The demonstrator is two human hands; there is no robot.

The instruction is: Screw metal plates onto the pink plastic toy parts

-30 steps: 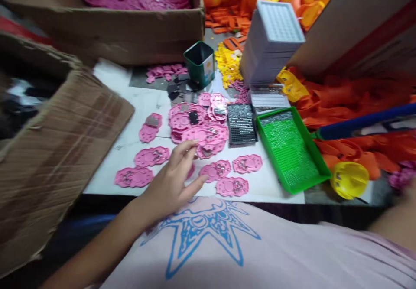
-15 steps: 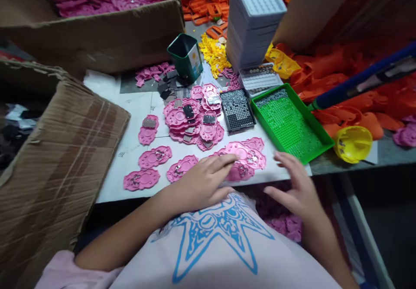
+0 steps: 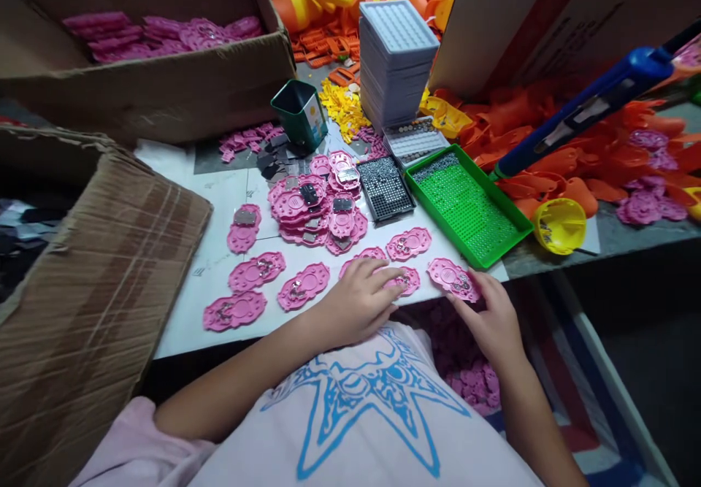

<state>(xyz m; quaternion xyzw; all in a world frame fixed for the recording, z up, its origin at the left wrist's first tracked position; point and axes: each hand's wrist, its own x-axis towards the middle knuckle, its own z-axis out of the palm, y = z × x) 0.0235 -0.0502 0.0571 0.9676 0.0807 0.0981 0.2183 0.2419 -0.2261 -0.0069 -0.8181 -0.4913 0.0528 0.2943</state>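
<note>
At the table's right front edge my right hand [image 3: 493,319] is closed, thumb and fingers pinching the end of a pink plastic plate [image 3: 447,277] with small metal parts on it. My left hand [image 3: 358,301] lies palm down with fingers stretched out, partly covering two pink plates; the upper one [image 3: 364,255] shows behind its fingers. Another pink plate [image 3: 410,243] rests just beyond. Several more such plates [image 3: 304,286] are spread to the left. Behind them is a pile of pink plates [image 3: 299,198], some bearing dark or silvery rectangular pieces.
A green tray [image 3: 476,206] and a black tray [image 3: 386,188] hold small metal parts. A blue electric screwdriver [image 3: 585,118] slants in from the right above orange parts. A yellow cup [image 3: 559,225], white tray stack [image 3: 397,63], green container [image 3: 300,116] and cardboard boxes [image 3: 147,85] surround the work area.
My right hand has closed on a pink plate, which now lies farther right, apart from the others. My left hand stays over the plates. The head view has shifted slightly.
</note>
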